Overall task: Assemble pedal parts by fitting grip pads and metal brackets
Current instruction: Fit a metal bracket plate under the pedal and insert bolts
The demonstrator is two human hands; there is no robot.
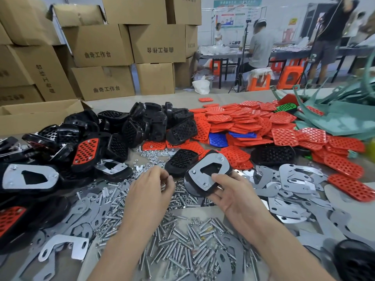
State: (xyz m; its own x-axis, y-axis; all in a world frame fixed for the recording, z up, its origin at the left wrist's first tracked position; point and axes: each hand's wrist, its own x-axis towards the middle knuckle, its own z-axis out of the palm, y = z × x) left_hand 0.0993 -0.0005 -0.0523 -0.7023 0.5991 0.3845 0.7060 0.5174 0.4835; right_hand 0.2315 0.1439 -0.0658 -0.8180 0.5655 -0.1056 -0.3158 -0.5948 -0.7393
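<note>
Your right hand [235,193] grips a black pedal [189,186] near the middle of the table [178,97], thumb on top and fingers curled under its near edge. The pedal is tilted up toward you, and a bracket [222,166] lies flat on its upper face with screw heads showing at the corners. Your left hand [151,186] hovers just left of the pedal, apart from it, over the bolts [182,250]. Its fingers are curled with the tips bunched together, and I cannot tell whether they pinch anything. Nuts [154,154] are scattered just beyond your left hand. Loose brackets [294,179] lie in a heap to the right of the pedal and more spread along the near left. Red pads [243,122] are piled far right, with a few blue and green ones among them. Black pedals [142,126] are heaped far left, some already fitted with a red pad or a bracket. Boxes [101,43] are stacked behind the table on the left.
</note>
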